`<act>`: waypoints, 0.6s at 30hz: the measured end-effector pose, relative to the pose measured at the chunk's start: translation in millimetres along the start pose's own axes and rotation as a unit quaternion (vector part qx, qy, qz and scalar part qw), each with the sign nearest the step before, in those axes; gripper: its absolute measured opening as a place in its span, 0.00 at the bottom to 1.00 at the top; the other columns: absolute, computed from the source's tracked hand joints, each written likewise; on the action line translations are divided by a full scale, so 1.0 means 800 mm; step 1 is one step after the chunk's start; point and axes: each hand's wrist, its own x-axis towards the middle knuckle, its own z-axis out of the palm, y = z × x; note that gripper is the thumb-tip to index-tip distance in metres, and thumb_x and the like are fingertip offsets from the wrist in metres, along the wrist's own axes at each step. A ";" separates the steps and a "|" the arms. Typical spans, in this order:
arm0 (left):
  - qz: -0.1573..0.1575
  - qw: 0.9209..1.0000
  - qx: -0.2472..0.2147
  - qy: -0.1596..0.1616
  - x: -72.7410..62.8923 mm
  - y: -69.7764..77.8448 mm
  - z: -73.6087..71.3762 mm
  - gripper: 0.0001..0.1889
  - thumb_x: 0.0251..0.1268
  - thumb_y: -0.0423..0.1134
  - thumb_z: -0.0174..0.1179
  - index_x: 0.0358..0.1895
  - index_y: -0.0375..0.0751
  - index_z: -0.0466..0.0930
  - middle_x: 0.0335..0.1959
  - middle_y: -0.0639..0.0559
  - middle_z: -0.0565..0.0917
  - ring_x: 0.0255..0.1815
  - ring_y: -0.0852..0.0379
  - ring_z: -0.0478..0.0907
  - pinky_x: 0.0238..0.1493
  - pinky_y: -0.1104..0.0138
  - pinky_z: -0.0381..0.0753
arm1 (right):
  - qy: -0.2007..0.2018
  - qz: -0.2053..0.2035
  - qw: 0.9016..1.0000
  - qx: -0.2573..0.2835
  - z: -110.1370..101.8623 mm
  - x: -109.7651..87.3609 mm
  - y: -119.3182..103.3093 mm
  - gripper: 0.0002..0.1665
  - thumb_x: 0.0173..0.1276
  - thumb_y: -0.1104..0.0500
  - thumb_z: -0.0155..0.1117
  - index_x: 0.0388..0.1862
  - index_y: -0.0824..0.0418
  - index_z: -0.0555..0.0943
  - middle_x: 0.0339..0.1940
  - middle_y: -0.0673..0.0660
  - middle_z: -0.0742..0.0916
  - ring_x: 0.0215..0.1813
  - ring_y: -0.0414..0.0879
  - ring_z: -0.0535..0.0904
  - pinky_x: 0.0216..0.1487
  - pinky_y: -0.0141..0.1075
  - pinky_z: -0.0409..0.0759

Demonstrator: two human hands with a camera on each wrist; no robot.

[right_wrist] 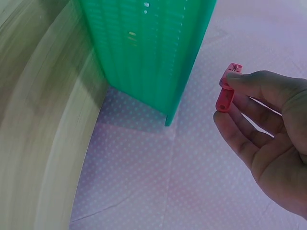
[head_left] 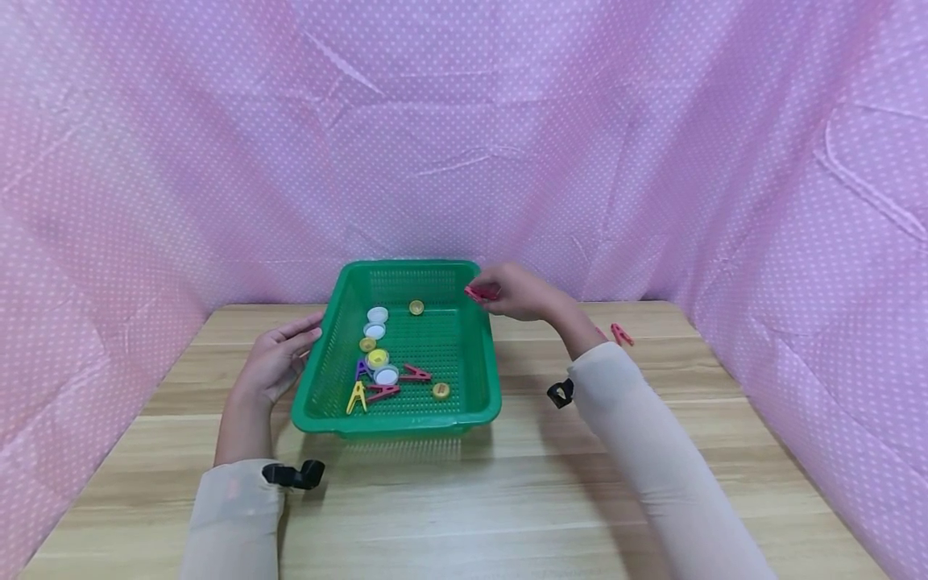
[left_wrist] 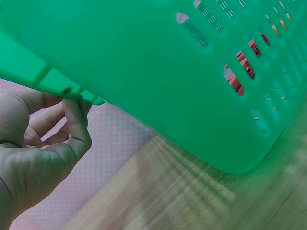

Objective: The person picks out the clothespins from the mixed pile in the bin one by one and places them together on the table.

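Note:
A green plastic basket with perforated sides sits in the middle of the wooden table. At its left rim my left hand pinches the edge between thumb and fingers, seen close in the left wrist view. My right hand is over the basket's far right rim, and a red clothespin is pinched between its thumb and fingertips. Inside the basket lie red clothespins, a yellow clothespin, a purple clothespin, white caps, a yellow cap and gold caps.
More red clothespins lie on the table to the right, one partly hidden by the right forearm. Pink dotted cloth hangs behind the table and along both sides. Black wrist straps stick out from both sleeves.

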 end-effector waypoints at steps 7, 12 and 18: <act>-0.003 1.000 0.000 0.006 0.000 -0.001 0.000 0.15 0.73 0.29 0.62 0.60 0.41 0.85 0.48 0.58 0.89 0.44 0.63 0.86 0.46 0.72 0.86 | 0.012 0.019 0.999 0.038 -0.006 -0.017 0.014 0.10 0.67 0.71 0.68 0.46 0.66 0.87 0.38 0.58 0.89 0.40 0.48 0.85 0.44 0.42 0.87; -0.004 1.000 0.003 0.008 0.001 -0.001 -0.001 0.17 0.73 0.30 0.62 0.62 0.40 0.84 0.48 0.57 0.89 0.44 0.63 0.86 0.46 0.72 0.86 | 0.026 0.052 0.998 0.037 -0.008 -0.031 0.022 0.16 0.67 0.69 0.70 0.54 0.67 0.86 0.43 0.62 0.90 0.43 0.50 0.86 0.49 0.45 0.88; -0.004 1.000 0.011 0.008 0.002 0.001 -0.002 0.18 0.73 0.31 0.62 0.64 0.40 0.82 0.47 0.58 0.89 0.45 0.63 0.85 0.47 0.72 0.86 | 0.033 0.106 0.993 0.039 -0.008 -0.048 0.034 0.21 0.68 0.67 0.70 0.59 0.69 0.83 0.45 0.61 0.89 0.46 0.52 0.85 0.51 0.47 0.87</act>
